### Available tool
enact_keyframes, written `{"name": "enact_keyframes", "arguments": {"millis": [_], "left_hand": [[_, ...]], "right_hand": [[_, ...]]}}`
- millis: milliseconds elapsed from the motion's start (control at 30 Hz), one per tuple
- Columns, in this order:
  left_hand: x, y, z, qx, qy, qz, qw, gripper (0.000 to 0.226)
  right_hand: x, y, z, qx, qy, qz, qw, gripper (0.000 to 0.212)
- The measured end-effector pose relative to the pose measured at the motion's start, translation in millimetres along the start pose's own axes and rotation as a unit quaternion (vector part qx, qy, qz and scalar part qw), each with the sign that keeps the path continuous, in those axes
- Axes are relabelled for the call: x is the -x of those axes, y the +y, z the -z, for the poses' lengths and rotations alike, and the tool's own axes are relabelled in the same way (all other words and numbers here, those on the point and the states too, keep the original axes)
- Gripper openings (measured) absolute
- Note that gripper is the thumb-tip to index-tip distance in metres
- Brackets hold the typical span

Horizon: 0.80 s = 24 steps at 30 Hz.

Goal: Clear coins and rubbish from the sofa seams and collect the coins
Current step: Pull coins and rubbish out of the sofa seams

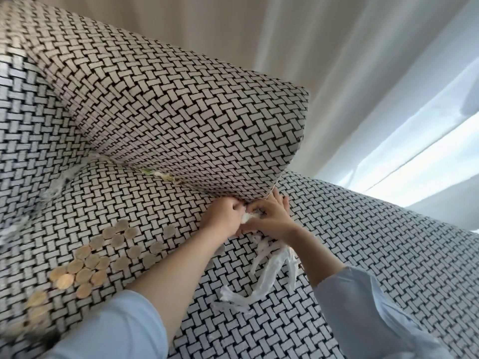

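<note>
My left hand (223, 215) and my right hand (269, 218) meet at the seam under the woven back cushion (181, 104). Between them they pinch a small white scrap of tissue (246, 218). Twisted strips of white tissue (264, 273) lie on the seat just below my right wrist. Several gold and silver coins (98, 257) are spread over the seat cushion (363, 255) to the left of my left arm. A green and yellow scrap (158, 174) sticks out of the seam further left.
White frayed bits (55, 189) show in the seam at the far left, beside the sofa arm. Pale curtains (363, 73) hang behind the sofa, with a bright window at the right.
</note>
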State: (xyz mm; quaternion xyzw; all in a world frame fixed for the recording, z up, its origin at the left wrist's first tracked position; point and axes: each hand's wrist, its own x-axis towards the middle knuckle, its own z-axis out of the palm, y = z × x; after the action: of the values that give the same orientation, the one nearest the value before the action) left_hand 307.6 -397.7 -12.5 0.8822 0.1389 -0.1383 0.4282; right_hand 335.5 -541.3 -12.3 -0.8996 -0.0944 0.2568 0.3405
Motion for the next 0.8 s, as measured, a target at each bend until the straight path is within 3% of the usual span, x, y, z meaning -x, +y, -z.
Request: {"name": "enact_keyframes", "arguments": {"millis": [133, 200, 333, 433, 533, 633, 800], "left_hand": [[8, -3, 2, -0.057, -0.043, -0.017, 0.997, 0.022], [12, -5, 2, -0.100, -0.059, -0.029, 0.993, 0.031], [20, -5, 4, -0.127, -0.064, -0.042, 0.989, 0.034], [17, -3, 12, -0.127, 0.009, -0.039, 0.991, 0.030], [11, -4, 18, -0.153, 0.069, -0.053, 0.984, 0.022], [-1, -12, 18, -0.243, 0.100, -0.087, 0.961, 0.036], [-12, -22, 12, -0.320, 0.125, -0.106, 0.933, 0.032]], "right_hand": [[28, 10, 6, -0.031, -0.003, 0.023, 0.999, 0.029], [40, 15, 5, -0.108, 0.007, 0.003, 0.994, 0.035], [46, 11, 14, -0.180, 0.101, -0.004, 0.978, 0.036], [37, 0, 12, -0.093, 0.154, 0.014, 0.984, 0.036], [22, -7, -6, 0.031, 0.085, 0.044, 0.995, 0.039], [9, -16, -20, 0.159, 0.043, 0.043, 0.985, 0.040], [-11, -26, -20, 0.236, -0.004, 0.008, 0.972, 0.024]]}}
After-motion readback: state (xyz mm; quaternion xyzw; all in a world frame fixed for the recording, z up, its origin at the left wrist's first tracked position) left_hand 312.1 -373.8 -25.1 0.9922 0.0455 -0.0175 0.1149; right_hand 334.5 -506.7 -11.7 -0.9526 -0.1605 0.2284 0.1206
